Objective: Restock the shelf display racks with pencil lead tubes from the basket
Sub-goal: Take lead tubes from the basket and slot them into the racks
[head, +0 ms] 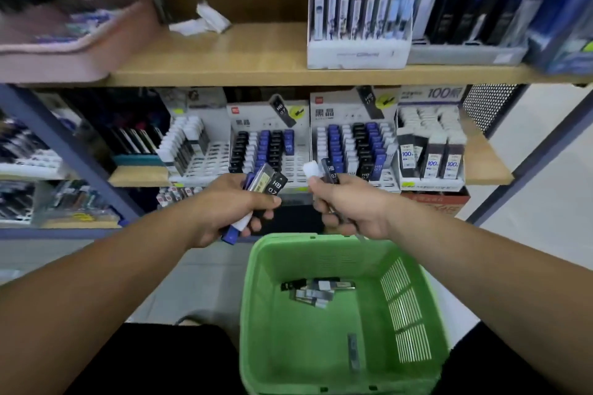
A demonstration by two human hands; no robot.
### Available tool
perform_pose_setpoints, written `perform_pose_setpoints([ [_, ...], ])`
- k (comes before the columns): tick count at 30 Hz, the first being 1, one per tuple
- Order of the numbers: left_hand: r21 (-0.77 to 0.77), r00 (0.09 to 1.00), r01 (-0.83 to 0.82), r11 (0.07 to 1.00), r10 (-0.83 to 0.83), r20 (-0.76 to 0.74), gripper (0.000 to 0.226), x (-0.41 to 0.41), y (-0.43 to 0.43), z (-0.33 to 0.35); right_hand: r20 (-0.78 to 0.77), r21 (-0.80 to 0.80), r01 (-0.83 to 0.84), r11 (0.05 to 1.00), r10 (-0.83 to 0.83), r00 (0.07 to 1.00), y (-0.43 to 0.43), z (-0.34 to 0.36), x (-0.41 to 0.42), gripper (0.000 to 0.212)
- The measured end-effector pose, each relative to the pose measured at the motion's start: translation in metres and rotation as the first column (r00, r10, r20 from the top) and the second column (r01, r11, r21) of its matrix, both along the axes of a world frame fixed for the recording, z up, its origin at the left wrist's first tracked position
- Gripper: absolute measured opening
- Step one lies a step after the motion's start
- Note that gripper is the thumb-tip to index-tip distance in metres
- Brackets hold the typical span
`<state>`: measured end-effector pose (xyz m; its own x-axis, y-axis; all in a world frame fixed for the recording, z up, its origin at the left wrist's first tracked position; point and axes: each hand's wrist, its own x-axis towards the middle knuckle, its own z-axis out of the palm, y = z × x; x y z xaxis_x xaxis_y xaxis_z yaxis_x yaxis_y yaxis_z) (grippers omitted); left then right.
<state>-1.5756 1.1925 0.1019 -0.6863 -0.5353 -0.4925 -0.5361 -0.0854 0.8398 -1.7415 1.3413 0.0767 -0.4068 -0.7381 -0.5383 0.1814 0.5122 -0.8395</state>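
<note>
Your left hand [234, 207] is curled tight around a bundle of lead tubes [271, 184]. The thumb lies across the front and the fingers wrap underneath. Your right hand [349, 205] is closed around two lead tubes [330, 170], clamped between the thumb and the curled fingers.

The left bundle fans out above the fist. It shows a black tube marked HB 0.7, a clear one beside it, and a blue-capped end poking out below your fingers. In the right grip, a white-capped tube stands next to a black one, also marked HB 0.7, and both point up and away from you.

Both fists hover just above the far rim of the green basket [279, 244], the left one off its left corner. They are near each other but not touching, and both forearms reach forward past the basket's sides.

On the basket floor a small pile of loose tubes [314, 290] lies toward the far wall, and a single tube [352, 351] lies nearer to you. Beyond the basket, on the shelf, stand the left display rack [263, 147] and the right display rack [353, 144]. Both hold rows of black, blue and white tubes.
</note>
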Motion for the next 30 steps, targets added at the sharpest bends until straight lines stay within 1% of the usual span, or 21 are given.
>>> perform_pose_setpoints([
  [2,-0.015,1.000,-0.023,1.000,0.023,-0.014,0.026,-0.002,-0.009,0.009,0.014,-0.012,0.048,0.999,-0.048,0.999,-0.014,0.007,0.006,0.049],
  [4,-0.007,0.998,-0.051,0.999,0.051,-0.032,0.027,-0.006,-0.015,0.012,0.088,0.004,0.093,0.996,-0.093,0.992,-0.025,0.008,0.012,0.066],
  [5,0.001,0.997,-0.062,0.998,0.062,-0.036,0.026,-0.008,-0.018,0.012,0.144,0.005,0.109,0.994,-0.109,0.983,-0.029,0.006,0.015,0.072],
  [7,0.013,0.996,-0.081,0.997,0.082,-0.038,0.021,-0.012,-0.021,0.008,0.227,-0.005,0.124,0.992,-0.120,0.967,-0.034,0.002,0.017,0.077],
  [10,0.039,0.993,-0.103,0.994,0.104,-0.049,0.018,-0.020,-0.025,-0.001,0.259,-0.007,0.144,0.990,-0.138,0.956,-0.042,-0.002,0.010,0.074],
  [13,0.073,0.992,-0.108,0.991,0.112,-0.062,0.024,-0.027,-0.029,-0.007,0.266,-0.030,0.162,0.986,-0.148,0.952,-0.050,-0.002,-0.001,0.066],
  [17,0.115,0.991,-0.093,0.989,0.104,-0.089,0.027,-0.032,-0.038,-0.008,0.267,-0.059,0.185,0.981,-0.163,0.950,-0.056,0.000,-0.012,0.062],
  [20,0.146,0.987,-0.105,0.984,0.122,-0.107,0.026,-0.033,-0.045,-0.009,0.256,-0.055,0.212,0.976,-0.192,0.947,-0.059,-0.003,-0.017,0.063],
  [23,0.165,0.986,-0.103,0.981,0.123,-0.116,0.025,-0.035,-0.046,-0.009,0.235,-0.073,0.244,0.967,-0.221,0.947,-0.060,-0.006,-0.020,0.071],
  [25,0.179,0.987,-0.082,0.980,0.105,-0.122,0.024,-0.038,-0.044,-0.009,0.197,-0.118,0.214,0.970,-0.188,0.962,-0.058,-0.004,-0.022,0.072],
  [26,0.191,0.987,-0.067,0.979,0.093,-0.128,0.024,-0.040,-0.043,-0.008,0.164,-0.145,0.187,0.972,-0.163,0.973,-0.057,-0.002,-0.024,0.070],
  [30,0.226,0.983,-0.030,0.974,0.069,-0.167,0.023,-0.049,-0.038,-0.007,-0.005,-0.244,0.116,0.963,-0.121,0.993,-0.050,0.004,-0.031,0.046],
])
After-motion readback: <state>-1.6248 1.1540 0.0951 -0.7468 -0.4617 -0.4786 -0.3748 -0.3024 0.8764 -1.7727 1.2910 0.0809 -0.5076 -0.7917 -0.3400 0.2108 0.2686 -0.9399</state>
